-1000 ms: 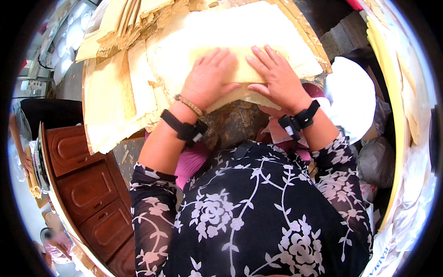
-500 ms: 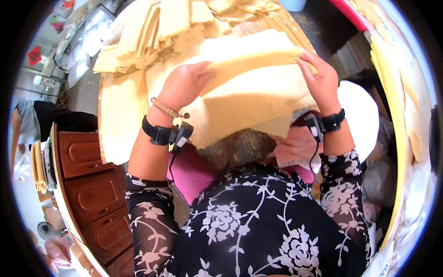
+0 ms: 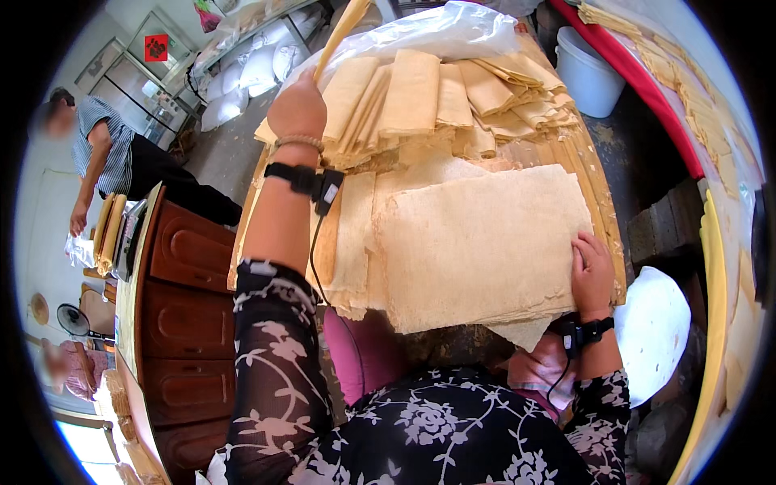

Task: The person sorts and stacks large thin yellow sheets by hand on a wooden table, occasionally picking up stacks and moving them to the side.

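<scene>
My left hand (image 3: 297, 105) reaches to the far left side of the table, closed around the lower end of a folded tan sheet (image 3: 343, 34) that points up and away. A large, thin tan sheet (image 3: 485, 242) with ragged edges lies flat on top of others in front of me. At its right edge is my right hand (image 3: 592, 271), its bent fingers closed over the rim of the sheet. Beyond it, several folded tan sheets (image 3: 411, 93) lie in an overlapping row, close to my left hand.
Clear plastic sheeting (image 3: 453, 28) lies behind the folded pile on the wooden table (image 3: 600, 194). A white bucket (image 3: 586, 73) stands at the far right. Brown drawers (image 3: 190, 319) flank the left, where a person (image 3: 109, 145) stands. More tan sheets (image 3: 687, 89) line the right side.
Both hands were at a sheet stretched between them. My left hand has moved away with a folded sheet; my right hand has come nearer, to the flat sheet's edge. The view has shifted.
</scene>
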A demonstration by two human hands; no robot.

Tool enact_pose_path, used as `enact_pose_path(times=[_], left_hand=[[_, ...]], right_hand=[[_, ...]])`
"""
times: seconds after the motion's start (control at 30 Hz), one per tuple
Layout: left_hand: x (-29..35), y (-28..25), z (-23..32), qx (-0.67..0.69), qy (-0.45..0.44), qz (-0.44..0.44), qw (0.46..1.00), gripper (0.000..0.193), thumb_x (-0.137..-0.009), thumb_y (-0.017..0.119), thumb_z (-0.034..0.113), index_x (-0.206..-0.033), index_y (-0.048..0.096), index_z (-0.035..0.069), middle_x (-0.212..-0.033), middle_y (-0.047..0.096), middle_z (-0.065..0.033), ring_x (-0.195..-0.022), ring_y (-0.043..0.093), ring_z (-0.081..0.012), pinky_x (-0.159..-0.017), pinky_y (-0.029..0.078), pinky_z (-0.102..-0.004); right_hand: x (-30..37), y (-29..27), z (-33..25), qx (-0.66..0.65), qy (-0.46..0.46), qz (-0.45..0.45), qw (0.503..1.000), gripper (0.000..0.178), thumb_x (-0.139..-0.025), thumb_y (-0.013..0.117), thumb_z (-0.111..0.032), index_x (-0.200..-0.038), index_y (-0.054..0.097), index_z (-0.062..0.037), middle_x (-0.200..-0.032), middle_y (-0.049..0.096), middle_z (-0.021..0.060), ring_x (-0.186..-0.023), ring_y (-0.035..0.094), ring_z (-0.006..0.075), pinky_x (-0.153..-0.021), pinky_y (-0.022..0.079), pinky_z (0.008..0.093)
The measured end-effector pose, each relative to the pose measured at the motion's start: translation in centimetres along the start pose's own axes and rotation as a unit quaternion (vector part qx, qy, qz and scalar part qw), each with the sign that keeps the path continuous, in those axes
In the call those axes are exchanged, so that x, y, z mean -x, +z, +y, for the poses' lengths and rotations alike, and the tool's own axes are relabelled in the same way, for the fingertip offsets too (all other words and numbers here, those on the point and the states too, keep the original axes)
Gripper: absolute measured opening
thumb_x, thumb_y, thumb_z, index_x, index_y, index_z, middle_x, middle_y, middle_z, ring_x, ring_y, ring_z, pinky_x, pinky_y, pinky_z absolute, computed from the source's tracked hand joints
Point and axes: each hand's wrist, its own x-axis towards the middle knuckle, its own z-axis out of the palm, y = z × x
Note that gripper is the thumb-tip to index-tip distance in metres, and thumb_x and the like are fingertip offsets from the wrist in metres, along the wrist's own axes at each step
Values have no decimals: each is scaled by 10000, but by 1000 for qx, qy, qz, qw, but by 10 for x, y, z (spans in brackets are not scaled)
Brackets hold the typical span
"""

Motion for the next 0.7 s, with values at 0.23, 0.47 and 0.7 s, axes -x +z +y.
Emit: enact_pose_path(times=[0.23, 0.47, 0.7], left_hand=[[25, 67, -13, -102, 50, -238, 965, 436, -882, 611, 489, -1061, 646, 93, -1000, 687, -169, -984, 653, -349, -802, 538, -468], [177, -52, 61, 263, 226, -201, 916, 453, -823, 735, 307, -1159, 619, 27, -1132, 660, -181, -1045, 625, -359, -871, 517, -430], [298, -93, 76, 152, 304, -369, 865, 680, -802, 734, 263, -1407, 455, 123, -1501, 405, -121, -1393, 367, -304, -1121, 319, -437]], right_hand=[[-1, 2, 0, -17, 2, -16, 1000, 125, -862, 624, -36, -968, 690, -38, -1108, 668, 126, -1051, 616, 319, -914, 488, 382], [-6, 0, 5, 4, 7, -55, 998, 141, -897, 607, -78, -990, 693, -18, -1118, 676, 140, -1036, 635, 313, -908, 495, 351], [-9, -37, -14, -118, 64, -36, 990, 220, -917, 634, -160, -1060, 706, -10, -1039, 716, 130, -989, 674, 232, -886, 494, 295]])
